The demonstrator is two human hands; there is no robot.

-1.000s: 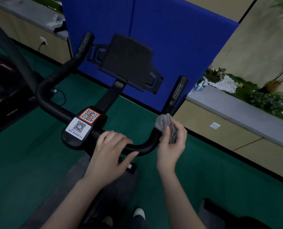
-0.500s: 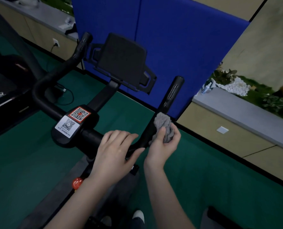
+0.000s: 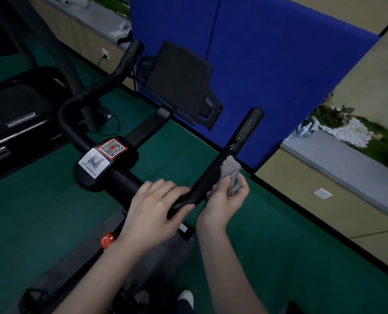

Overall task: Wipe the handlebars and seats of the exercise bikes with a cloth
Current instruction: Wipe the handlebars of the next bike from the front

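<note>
Head view: right horn of a black exercise-bike handlebar being wiped with a grey cloth.

Nearest, the left hand [image 3: 153, 214] is laid over the bend of the black tubular handlebar [image 3: 202, 184], fingers loosely curved across the top and thumb hooked under, so the bar is steadied. Just beside it, the crumpled grey cloth [image 3: 230, 175] is pinched by the right hand [image 3: 224, 201], thumb on the near side, and pressed against the outer side of the rising right horn. Further off, the horn's upper grip [image 3: 248, 130] is judged not yet covered. For a good wipe, the cloth should be wrapped round the tube and drawn up to the tip with firm pressure. Beyond stand the QR-stickered centre block [image 3: 104, 162], the dark tablet holder [image 3: 179, 80] and a blue partition panel [image 3: 267, 53].
</note>
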